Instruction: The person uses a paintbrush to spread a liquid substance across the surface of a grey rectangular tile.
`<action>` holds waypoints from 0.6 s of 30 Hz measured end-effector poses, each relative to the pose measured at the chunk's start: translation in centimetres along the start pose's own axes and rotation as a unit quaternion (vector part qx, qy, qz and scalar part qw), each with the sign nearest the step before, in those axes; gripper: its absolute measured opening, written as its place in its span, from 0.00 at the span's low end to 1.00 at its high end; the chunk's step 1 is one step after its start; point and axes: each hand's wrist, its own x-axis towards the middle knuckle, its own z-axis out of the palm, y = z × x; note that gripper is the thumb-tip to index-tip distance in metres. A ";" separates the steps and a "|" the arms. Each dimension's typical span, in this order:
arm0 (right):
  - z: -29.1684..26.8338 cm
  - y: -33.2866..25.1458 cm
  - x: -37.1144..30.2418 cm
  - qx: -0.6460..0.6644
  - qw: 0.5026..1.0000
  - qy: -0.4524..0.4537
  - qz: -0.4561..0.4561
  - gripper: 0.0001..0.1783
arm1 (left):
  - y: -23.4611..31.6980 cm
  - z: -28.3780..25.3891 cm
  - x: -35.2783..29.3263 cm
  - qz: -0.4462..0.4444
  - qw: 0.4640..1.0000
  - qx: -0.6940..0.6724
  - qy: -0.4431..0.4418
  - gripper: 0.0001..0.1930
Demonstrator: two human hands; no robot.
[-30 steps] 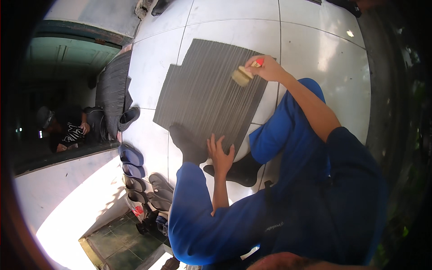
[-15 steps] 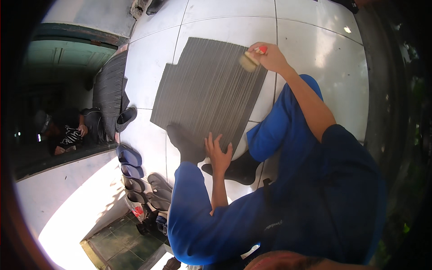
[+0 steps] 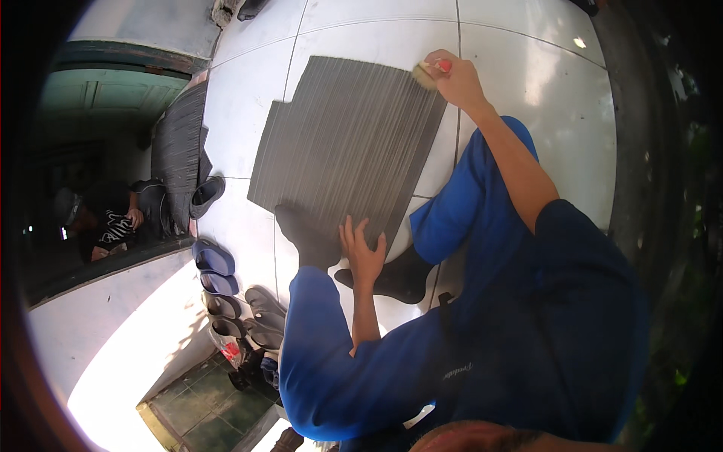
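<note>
A grey ribbed floor mat (image 3: pixel 346 143) lies flat on the white tiled floor (image 3: pixel 527 83). My right hand (image 3: pixel 457 79) is stretched out to the mat's far right corner and grips a small scrubbing brush (image 3: pixel 426 72) with a red handle, bristles on the mat. My left hand (image 3: pixel 361 251) rests with fingers spread on the mat's near edge, pressing it down. My feet in black socks (image 3: pixel 309 237) stand at that near edge, and my blue-trousered knees frame the hand.
A second dark ribbed mat (image 3: pixel 177 147) leans at the left by a doorway. Several sandals and shoes (image 3: pixel 226 282) line the step at the lower left. Another person (image 3: pixel 113 222) sits in the shaded room on the left. Dark ground borders the tiles on the right.
My right hand has pushed the brush away from me along the mat's right edge toward the far corner. My left hand has stayed on the near edge.
</note>
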 end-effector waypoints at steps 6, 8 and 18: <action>-0.2 -1.8 -2.7 0.268 0.946 -0.179 0.038 0.11 | -0.7 0.3 -0.1 0.003 1.000 -0.004 -0.001 0.29; 0.2 -4.9 -4.2 0.140 0.933 -0.328 0.048 0.12 | -0.7 0.3 -0.1 0.008 1.000 -0.007 0.002 0.29; -1.8 -0.6 -0.3 -0.005 0.995 0.085 -0.054 0.11 | -0.2 0.7 0.0 0.020 1.000 -0.003 0.007 0.29</action>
